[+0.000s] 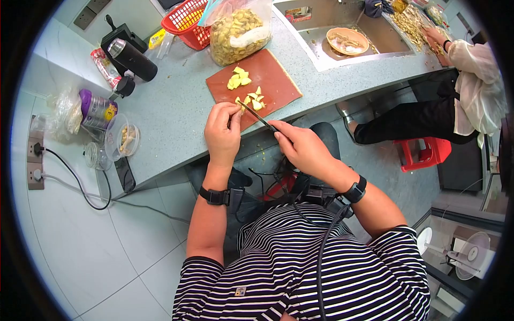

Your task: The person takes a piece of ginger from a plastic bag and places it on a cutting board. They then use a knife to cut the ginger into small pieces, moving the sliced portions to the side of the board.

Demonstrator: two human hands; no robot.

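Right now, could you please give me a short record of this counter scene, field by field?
left hand: pinches a small pale yellow food piece, hard to identify
right hand: grips a dark-handled knife, blade at that piece
reddish-brown cutting board: bears yellow cut chunks
clear plastic bag of yellow pieces: behind the board
another person's hand: at the counter's far end
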